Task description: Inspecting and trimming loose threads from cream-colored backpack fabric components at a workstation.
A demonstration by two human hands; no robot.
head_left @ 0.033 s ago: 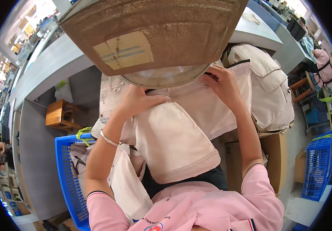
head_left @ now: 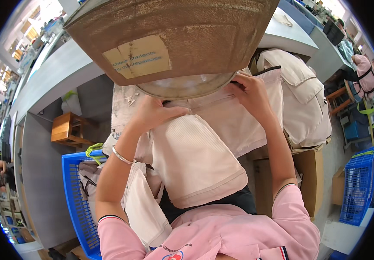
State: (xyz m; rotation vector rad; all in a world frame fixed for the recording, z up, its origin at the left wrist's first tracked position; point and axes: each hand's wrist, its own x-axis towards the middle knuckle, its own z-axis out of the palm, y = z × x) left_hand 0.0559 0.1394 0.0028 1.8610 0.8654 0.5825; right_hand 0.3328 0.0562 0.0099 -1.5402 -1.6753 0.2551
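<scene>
1. The landmark was a large brown, scuffed, box-shaped housing [head_left: 195,50] bearing a pale, torn label; a round glass disc with a dull rim [head_left: 187,93] projected below it.
2. The task piece, a cream cloth panel with fine ribbing [head_left: 195,158], hung below the housing, its upper end near the disc and its lower end over the person's lap.
3. A smooth cream cloth section [head_left: 234,125] lay below and to the right of the housing.
4. Left hand [head_left: 154,112]: just under the housing's left part, thumb flat on the ribbed panel's upper end. Its fingers were largely hidden; whether it gripped could not be told.
5. Right hand [head_left: 253,93]: just under the housing's right end, fingers curled at the smooth section's upper edge. Fingertips were shadowed; a firm pinch could not be confirmed.
6. A blue plastic lattice basket [head_left: 71,177] holding cloth stood below and left of the housing; a heap of cream fabric pieces [head_left: 302,97] lay to its right.
</scene>
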